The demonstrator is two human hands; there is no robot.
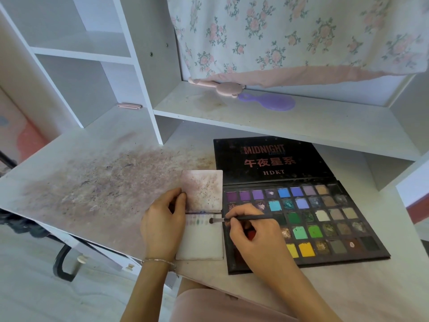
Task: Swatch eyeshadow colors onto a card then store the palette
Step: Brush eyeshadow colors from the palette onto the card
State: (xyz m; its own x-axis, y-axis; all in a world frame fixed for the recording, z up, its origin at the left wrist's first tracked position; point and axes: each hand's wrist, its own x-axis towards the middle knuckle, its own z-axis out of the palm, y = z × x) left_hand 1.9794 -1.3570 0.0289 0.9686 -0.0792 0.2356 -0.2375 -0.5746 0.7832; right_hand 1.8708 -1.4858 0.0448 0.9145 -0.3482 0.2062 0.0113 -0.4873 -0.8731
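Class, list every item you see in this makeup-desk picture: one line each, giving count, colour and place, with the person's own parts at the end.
eyeshadow palette: one, black case with many coloured pans, open on the desk at right
card: one, white with a row of faint swatches, left of the palette
stained card: one, pinkish and speckled, just behind the white card
brush: one, dark, tip on the white card
desk: one, white, smudged with powder
shelf unit: one, white, behind the desk
hand mirror: one, purple, on the shelf
pink tool: one, beside the mirror
floral cloth: one, hanging above the shelf
bracelet: one, silvery, left wrist
left hand: holds the cards' left edge
right hand: grips the brush
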